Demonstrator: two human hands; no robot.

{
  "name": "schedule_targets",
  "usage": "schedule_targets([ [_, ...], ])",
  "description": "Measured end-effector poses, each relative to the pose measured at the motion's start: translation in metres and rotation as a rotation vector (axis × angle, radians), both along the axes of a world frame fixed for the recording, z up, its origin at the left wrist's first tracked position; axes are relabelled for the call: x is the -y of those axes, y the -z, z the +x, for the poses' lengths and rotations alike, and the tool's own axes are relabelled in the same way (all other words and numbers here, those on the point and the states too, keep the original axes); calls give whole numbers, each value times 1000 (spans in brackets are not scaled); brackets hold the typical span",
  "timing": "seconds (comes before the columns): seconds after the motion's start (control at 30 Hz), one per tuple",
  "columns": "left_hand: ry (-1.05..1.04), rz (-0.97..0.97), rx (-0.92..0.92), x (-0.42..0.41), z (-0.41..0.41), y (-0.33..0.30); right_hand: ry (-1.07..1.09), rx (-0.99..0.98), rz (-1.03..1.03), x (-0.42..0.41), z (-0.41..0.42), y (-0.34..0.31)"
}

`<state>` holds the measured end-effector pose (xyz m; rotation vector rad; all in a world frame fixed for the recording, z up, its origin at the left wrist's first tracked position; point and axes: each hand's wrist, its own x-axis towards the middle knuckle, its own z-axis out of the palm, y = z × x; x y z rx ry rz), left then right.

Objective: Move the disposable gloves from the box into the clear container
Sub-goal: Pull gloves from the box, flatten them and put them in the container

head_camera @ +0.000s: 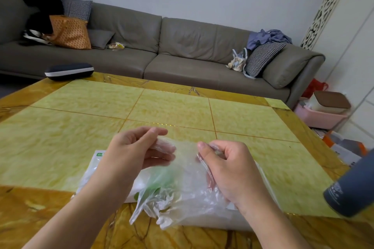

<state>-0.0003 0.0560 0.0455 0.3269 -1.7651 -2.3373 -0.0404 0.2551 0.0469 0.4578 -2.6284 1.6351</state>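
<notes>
We hold both forearms forward, hands close together. Our left hand (137,147) has its fingers fairly straight, thumb above them. Our right hand (226,163) curls its fingers inward, thumb and forefinger in a pinching grip.

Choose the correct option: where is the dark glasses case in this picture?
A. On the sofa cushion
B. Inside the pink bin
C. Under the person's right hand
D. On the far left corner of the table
D: the dark glasses case lies on the far left corner of the table, in front of the sofa.
</notes>
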Motion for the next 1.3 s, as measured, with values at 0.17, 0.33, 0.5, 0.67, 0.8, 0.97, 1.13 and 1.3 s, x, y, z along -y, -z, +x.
schedule_targets([
  [0.17,80,-35,2,-3,5,-4,-69,105,-90,-7,-4,-2],
  [0.33,-47,-213,-40,-6,7,-7,-37,164,-184,-28,-14,-5],
  [0.5,-159,-408,-88,-11,5,-8,196,152,-248,-61,-25,-7],
  [0.67,-246,-1194,-493,-45,8,-31,209,169,-95,-76,-30,4],
  [0.8,160,-1293,-361,-99,-9,-22,166,171,109,-76,-29,10],
  [0.97,440,-1452,109,-114,-36,28,154,176,313,-76,-32,20],
  [1.13,555,-1371,231,-111,-46,35,221,90,638,-78,-41,25],
  [1.3,698,-1531,328,-117,-51,24,279,76,699,-82,-43,24],
])
